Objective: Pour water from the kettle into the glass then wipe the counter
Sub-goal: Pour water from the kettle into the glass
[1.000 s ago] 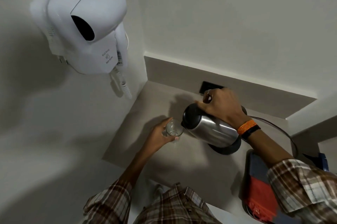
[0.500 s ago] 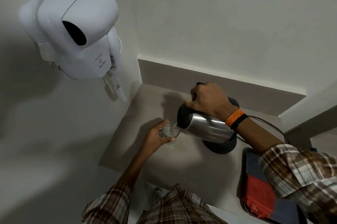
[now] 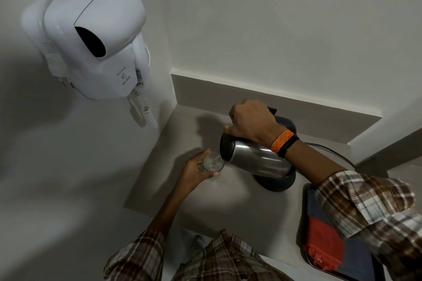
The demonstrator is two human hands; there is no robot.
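Observation:
A steel kettle (image 3: 255,159) with a black lid is tipped far over to the left above its black base (image 3: 277,183). My right hand (image 3: 250,121) grips its handle from above. The spout touches the rim of a small clear glass (image 3: 213,163), which holds some water. My left hand (image 3: 194,172) is wrapped around the glass and holds it just above the beige counter (image 3: 182,134).
A white wall-mounted hair dryer (image 3: 91,43) with a coiled cord hangs on the left wall. A dark tray (image 3: 307,216) with a red and navy cloth (image 3: 324,244) lies at the counter's right front. The kettle's cable (image 3: 331,150) runs back right.
The kettle has tipped further, its spout now at the glass rim. The view has shifted slightly, and both hands stay at the same spot over the counter.

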